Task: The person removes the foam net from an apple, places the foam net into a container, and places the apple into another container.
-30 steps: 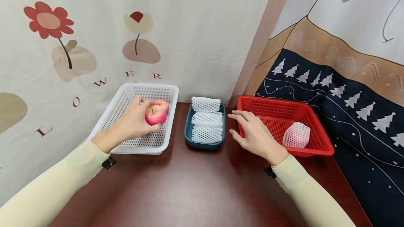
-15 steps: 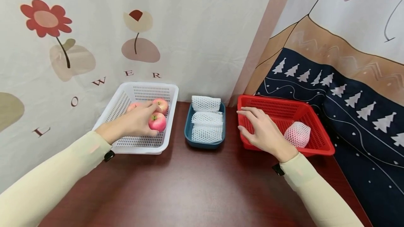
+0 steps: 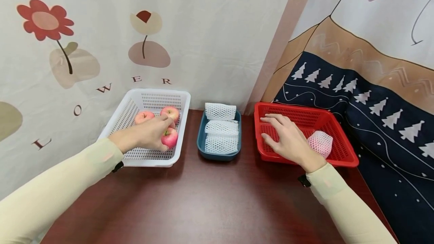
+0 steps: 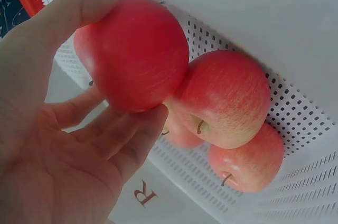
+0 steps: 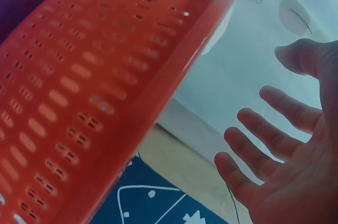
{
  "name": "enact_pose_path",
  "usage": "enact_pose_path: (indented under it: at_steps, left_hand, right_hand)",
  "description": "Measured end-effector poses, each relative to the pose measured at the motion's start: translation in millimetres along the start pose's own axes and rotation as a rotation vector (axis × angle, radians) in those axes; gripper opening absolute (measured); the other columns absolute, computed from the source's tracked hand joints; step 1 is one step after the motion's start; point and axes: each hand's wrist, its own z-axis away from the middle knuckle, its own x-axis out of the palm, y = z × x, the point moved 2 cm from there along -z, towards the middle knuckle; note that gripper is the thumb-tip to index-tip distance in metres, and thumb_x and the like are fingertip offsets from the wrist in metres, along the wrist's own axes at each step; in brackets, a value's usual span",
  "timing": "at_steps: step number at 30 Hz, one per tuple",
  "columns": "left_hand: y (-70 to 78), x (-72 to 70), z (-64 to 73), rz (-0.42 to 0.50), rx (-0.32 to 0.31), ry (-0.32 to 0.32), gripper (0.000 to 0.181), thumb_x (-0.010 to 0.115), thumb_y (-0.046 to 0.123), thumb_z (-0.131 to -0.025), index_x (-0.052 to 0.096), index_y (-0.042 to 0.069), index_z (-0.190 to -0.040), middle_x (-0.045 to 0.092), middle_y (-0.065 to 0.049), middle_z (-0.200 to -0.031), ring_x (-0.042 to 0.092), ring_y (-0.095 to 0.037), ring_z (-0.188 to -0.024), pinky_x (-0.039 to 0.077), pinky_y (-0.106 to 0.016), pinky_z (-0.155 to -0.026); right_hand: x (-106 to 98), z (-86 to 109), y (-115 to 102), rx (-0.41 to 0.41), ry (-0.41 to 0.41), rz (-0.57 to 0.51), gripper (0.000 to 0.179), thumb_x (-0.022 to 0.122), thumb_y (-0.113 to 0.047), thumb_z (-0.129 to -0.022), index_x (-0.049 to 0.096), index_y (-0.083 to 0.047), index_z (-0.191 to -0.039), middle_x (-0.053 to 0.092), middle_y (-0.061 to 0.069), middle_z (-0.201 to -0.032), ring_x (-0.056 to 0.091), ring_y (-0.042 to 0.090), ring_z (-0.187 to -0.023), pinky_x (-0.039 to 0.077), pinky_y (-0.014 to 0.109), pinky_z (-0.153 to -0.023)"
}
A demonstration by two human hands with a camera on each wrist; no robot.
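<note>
My left hand [image 3: 144, 133] reaches into the white plastic basket [image 3: 184, 123] and grips a red apple [image 3: 169, 138]. In the left wrist view, the thumb lies on one side of that apple [image 4: 140, 55] and the fingers on the other. Beside it lie more apples, including a red-yellow apple [image 4: 224, 97] and a paler apple [image 4: 248, 158]. In the head view, two show plainly: a left apple [image 3: 144, 116] and a back apple [image 3: 170, 113]. My right hand [image 3: 288, 138] hovers over the left part of the red basket [image 3: 342, 142], holding nothing, fingers spread.
Between the baskets stands a small blue tray [image 3: 220, 157] with several white foam net sleeves [image 3: 222, 128]. A pinkish fruit in a foam net [image 3: 320, 143] lies in the red basket. Printed curtains [image 3: 210, 40] hang behind the dark red-brown table [image 3: 203, 199].
The gripped apple has shifted slightly towards me along with my left hand, and the left apple has come into view. My right hand has moved rightwards, over the red basket.
</note>
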Motion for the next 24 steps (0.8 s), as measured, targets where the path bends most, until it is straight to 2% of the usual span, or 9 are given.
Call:
enact_pose_path:
  at_steps: [4, 12, 18, 24]
  left_hand:
    - [0.8, 0.1, -0.3, -0.003, 0.016, -0.027, 0.065, 0.104, 0.019, -0.078, 0.067, 0.005, -0.129, 0.068, -0.014, -0.12, 0.067, -0.021, -0.093, 0.061, -0.04, -0.089]
    - [3.0, 4.6, -0.6, -0.081, 0.033, -0.094, 0.062, 0.106, 0.022, -0.079, 0.069, 0.008, -0.127, 0.07, -0.006, -0.114, 0.067, -0.023, -0.1, 0.063, -0.044, -0.096]
    - [2.1, 10.1, -2.6, -0.125, 0.073, -0.129, 0.059, 0.109, 0.026, -0.077, 0.07, 0.012, -0.119, 0.067, -0.001, -0.103, 0.065, -0.02, -0.094, 0.062, -0.041, -0.092]
    - [4.1, 10.2, -3.9, -0.13, 0.057, -0.145, 0.063, 0.112, 0.03, -0.074, 0.069, 0.014, -0.118, 0.067, 0.0, -0.101, 0.065, -0.021, -0.097, 0.064, -0.043, -0.095]
  right_hand:
    - [-4, 1.0, 4, 0.02, -0.008, 0.003, 0.057, 0.083, -0.022, -0.105, 0.068, -0.013, -0.16, 0.064, 0.017, -0.167, 0.06, 0.043, -0.155, 0.051, 0.075, -0.126]
    - [-9, 3.1, 13, 0.041, -0.015, 0.006, 0.058, 0.083, -0.021, -0.105, 0.067, -0.013, -0.161, 0.063, 0.017, -0.169, 0.058, 0.044, -0.156, 0.048, 0.077, -0.128]
    - [-14, 6.2, 19, 0.047, -0.007, 0.017, 0.054, 0.081, -0.021, -0.107, 0.069, -0.012, -0.158, 0.063, 0.018, -0.166, 0.059, 0.045, -0.154, 0.049, 0.078, -0.126]
    - [-21, 8.2, 25, 0.078, -0.012, 0.023, 0.054, 0.081, -0.02, -0.107, 0.068, -0.011, -0.159, 0.062, 0.02, -0.167, 0.058, 0.046, -0.154, 0.049, 0.079, -0.126]
